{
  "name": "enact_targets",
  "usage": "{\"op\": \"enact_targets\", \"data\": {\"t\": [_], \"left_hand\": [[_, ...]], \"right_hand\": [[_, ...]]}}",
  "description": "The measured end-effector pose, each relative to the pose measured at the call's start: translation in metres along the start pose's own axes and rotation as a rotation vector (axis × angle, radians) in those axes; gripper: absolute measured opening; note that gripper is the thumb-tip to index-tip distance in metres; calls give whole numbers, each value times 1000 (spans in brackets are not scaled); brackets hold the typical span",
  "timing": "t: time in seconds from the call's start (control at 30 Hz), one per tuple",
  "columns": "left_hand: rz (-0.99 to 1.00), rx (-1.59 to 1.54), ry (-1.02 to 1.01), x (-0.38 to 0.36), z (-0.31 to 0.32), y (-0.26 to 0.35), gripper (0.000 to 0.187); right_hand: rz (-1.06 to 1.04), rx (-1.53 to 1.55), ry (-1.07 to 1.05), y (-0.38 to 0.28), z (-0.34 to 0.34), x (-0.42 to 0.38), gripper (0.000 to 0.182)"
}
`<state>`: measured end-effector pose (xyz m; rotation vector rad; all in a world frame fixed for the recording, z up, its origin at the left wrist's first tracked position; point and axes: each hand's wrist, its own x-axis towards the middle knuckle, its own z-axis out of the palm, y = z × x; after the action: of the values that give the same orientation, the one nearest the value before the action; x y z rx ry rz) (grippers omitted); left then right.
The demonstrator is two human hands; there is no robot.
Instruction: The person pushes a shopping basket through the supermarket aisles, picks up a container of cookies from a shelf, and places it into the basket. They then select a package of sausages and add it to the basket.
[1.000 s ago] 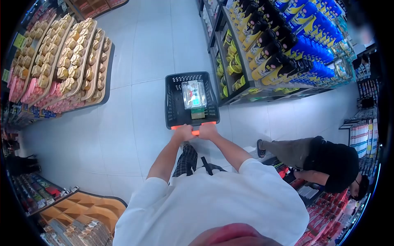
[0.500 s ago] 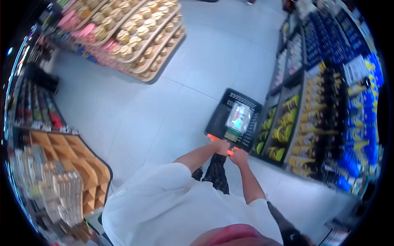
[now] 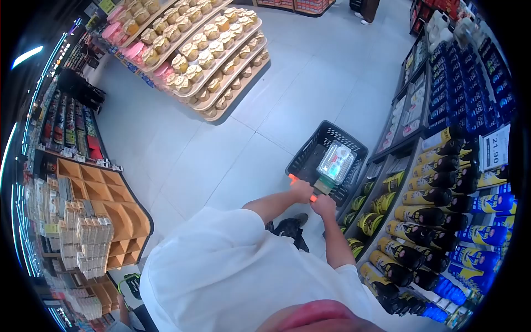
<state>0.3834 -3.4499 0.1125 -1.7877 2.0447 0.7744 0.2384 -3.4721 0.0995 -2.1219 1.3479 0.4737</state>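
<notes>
Both of my hands are closed on the orange handle of a black basket cart. My left hand (image 3: 301, 191) grips the handle's left part, and my right hand (image 3: 323, 205) grips it close by on the right. Beyond them is the black basket (image 3: 303, 160), with perforated sides. A clear plastic box (image 3: 337, 161) lies inside it, its contents too small to make out. A greenish item (image 3: 323, 185) sits between that box and the handle.
Shelves of yellow-and-black packs (image 3: 431, 196) run close along the right. A tiered stand of wrapped jars (image 3: 207, 50) is ahead left. Wooden shelving (image 3: 127, 221) stands at left. A person (image 3: 369, 11) is far ahead; another person's arm (image 3: 124, 312) shows lower left.
The floor, displays and shelves have shifted in view, with more of the right shelves showing. The basket appears slightly further right. Both hands still hold the handle.
</notes>
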Motion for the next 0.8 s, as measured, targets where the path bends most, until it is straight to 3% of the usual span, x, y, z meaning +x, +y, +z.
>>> {"op": "enact_targets", "data": {"t": [0.23, 0.43, 0.8], "left_hand": [[30, -19, -191, 76, -63, -16, 29], [126, -46, -95, 162, -102, -42, 34], [111, -176, -124, 298, -241, -72, 37]], "right_hand": [[-23, 7, 0, 30, -49, 65, 46], [-5, -17, 19, 52, -103, 133, 50], [64, -56, -39, 102, -229, 286, 47]]}}
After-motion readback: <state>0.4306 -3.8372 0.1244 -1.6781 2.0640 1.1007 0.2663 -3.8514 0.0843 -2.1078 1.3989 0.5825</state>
